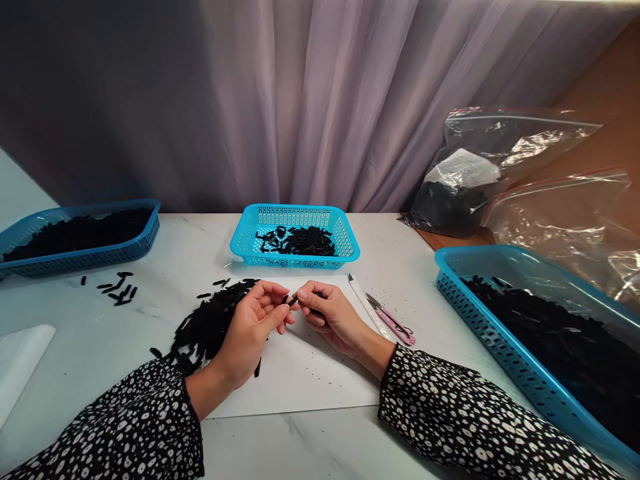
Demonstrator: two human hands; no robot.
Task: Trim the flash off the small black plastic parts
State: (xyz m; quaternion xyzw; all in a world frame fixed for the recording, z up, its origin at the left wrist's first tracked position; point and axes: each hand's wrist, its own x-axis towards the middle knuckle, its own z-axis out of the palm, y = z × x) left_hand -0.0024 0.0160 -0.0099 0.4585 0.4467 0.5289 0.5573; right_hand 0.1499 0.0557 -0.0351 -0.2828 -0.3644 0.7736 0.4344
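Above a white sheet [300,390], my two hands meet at their fingertips over a small black strip-like piece [293,301]. My left hand [257,320] pinches one end of it between thumb and fingers. The thumb and forefinger of my right hand [330,313] close on the other end, and its remaining fingers curl around something dark that is mostly hidden. Under and beside my left hand lies a heap of similar black pieces [210,327]. To the right of my right hand rest pink-handled thread snips [395,325] and a white pointed tool [367,303].
A light blue basket [295,257] with some black pieces stands behind my hands. Fuller blue baskets stand at the left [145,243] and right [480,327]. Several loose pieces [120,290] lie left. Clear zip bags [465,180] lean at the back right; a curtain [300,100] hangs behind.
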